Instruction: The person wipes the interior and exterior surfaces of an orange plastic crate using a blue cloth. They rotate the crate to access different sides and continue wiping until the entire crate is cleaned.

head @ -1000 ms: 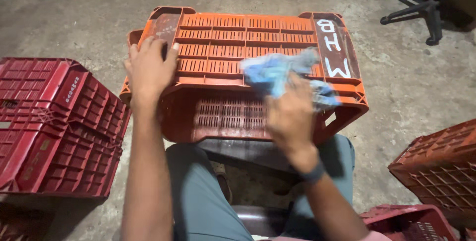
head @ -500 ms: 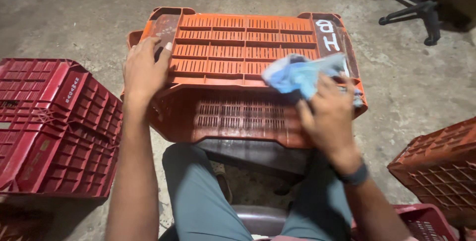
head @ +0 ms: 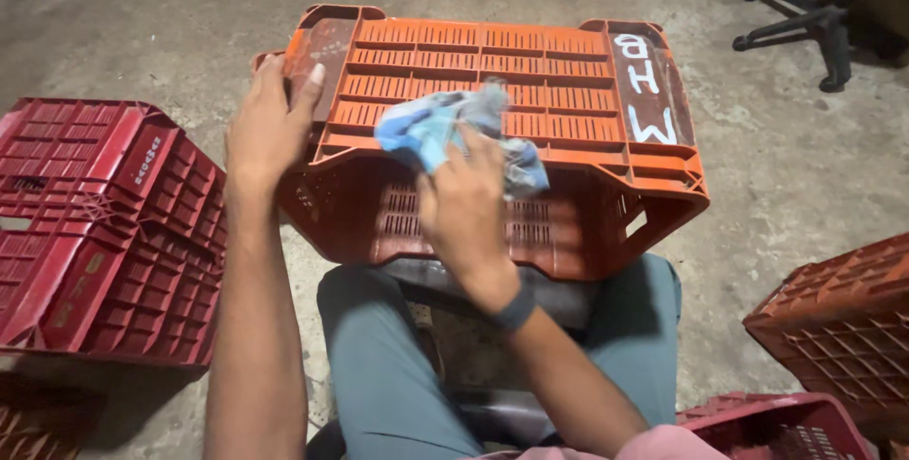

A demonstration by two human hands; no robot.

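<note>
The left hand lies flat, fingers spread, on the upturned orange crate's left corner; the right hand grips a blue rag near its front edge. Firm, overlapping strokes clean best.

My right hand covers part of the blue cloth, so how far my fingers wrap it can't be told. The orange crate hides its own far wall and most of my lap. The red crate is cut by the left edge, another crate by the right edge. The chair base is cut off at the top right. My left hand hides the crate's corner.
</note>
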